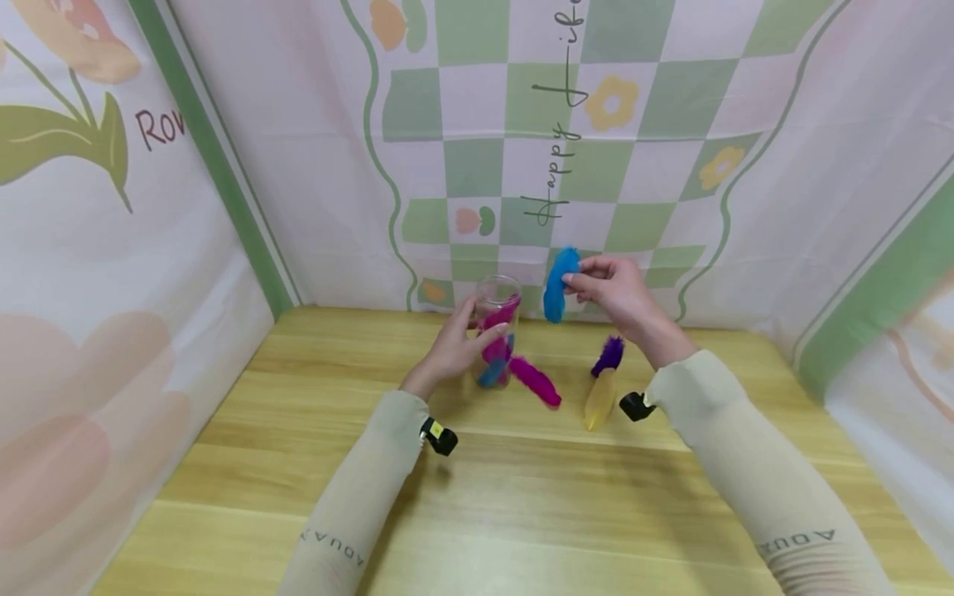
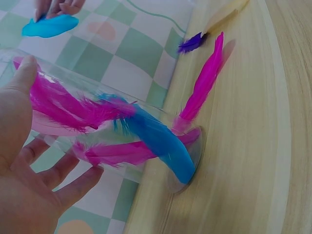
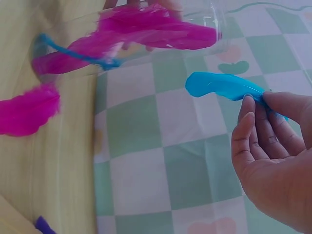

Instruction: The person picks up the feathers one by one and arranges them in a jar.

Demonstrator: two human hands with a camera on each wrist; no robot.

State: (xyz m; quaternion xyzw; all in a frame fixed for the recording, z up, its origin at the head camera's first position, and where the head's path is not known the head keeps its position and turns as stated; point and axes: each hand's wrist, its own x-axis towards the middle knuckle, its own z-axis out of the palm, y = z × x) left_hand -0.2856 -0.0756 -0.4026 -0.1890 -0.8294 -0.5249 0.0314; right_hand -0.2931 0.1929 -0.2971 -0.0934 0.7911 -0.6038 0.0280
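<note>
A clear jar (image 1: 498, 290) stands upright near the back of the table, with magenta feathers (image 2: 73, 105) and a blue feather (image 2: 163, 141) inside. My left hand (image 1: 456, 343) grips it from the left, thumb and fingers on either side of the wall. To the right of the jar and above the table, my right hand (image 1: 614, 290) pinches a bright blue feather (image 3: 222, 86) between thumb and fingertips. A loose magenta feather (image 1: 535, 382) lies on the table beside the jar's base.
Farther right on the wooden table (image 1: 477, 513) lie a purple feather (image 1: 609, 356) and a yellow feather (image 1: 600, 400), end to end, close to the right wrist. A printed checkered cloth (image 1: 537, 165) hangs right behind the table's back edge.
</note>
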